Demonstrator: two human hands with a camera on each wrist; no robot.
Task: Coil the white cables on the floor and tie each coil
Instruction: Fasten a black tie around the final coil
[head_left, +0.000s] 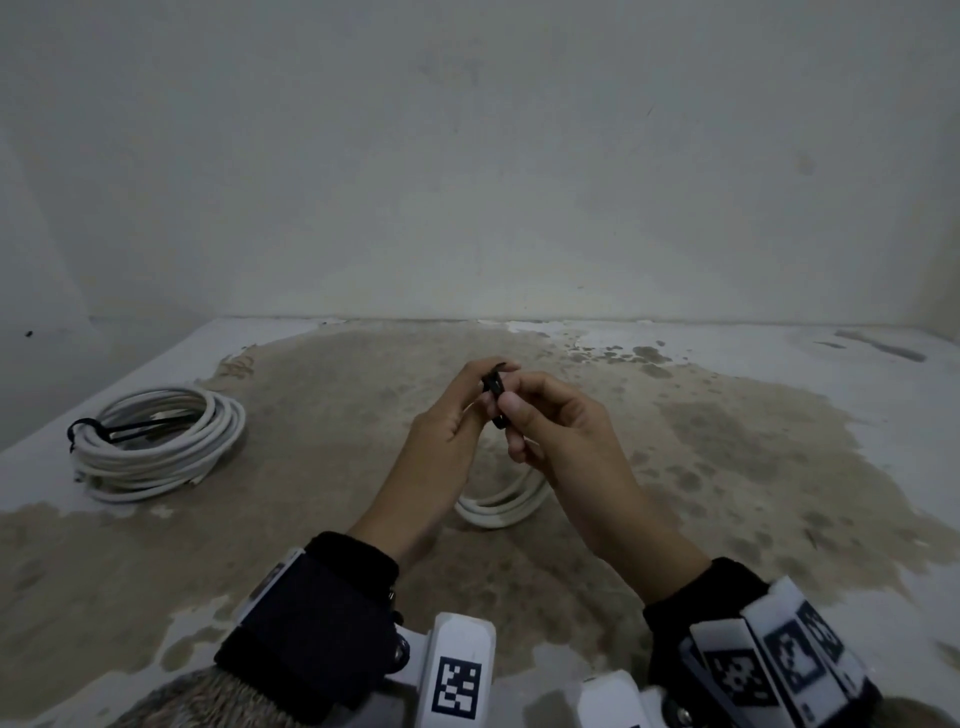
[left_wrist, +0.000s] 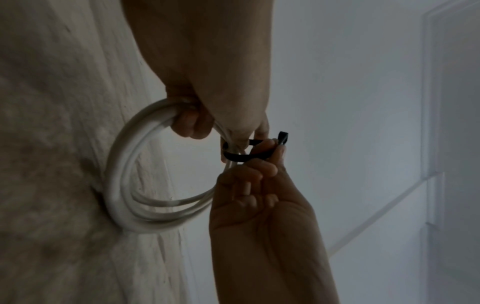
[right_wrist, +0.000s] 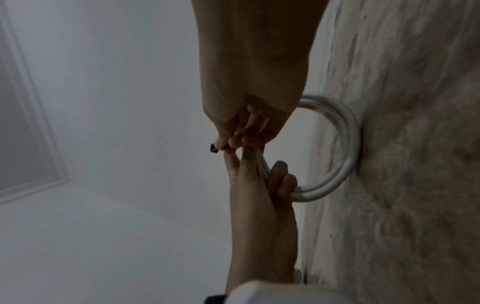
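Observation:
A small white cable coil (head_left: 498, 508) stands upright with its lowest loop on the floor. My left hand (head_left: 470, 402) grips its top, fingers curled round the strands (left_wrist: 122, 164). A black tie (left_wrist: 240, 157) loops round the bundled strands beside those fingers. My right hand (head_left: 519, 415) pinches the tie between thumb and fingers, and one black end (right_wrist: 214, 148) sticks out past them. From the right wrist the coil (right_wrist: 346, 144) shows behind both hands. The tie's closure is hidden by fingers.
A larger white coil (head_left: 156, 441) lies flat on the floor at the left, bound with a black tie (head_left: 111, 430). The stained concrete floor (head_left: 727, 441) meets a pale wall (head_left: 467, 182) just beyond the hands.

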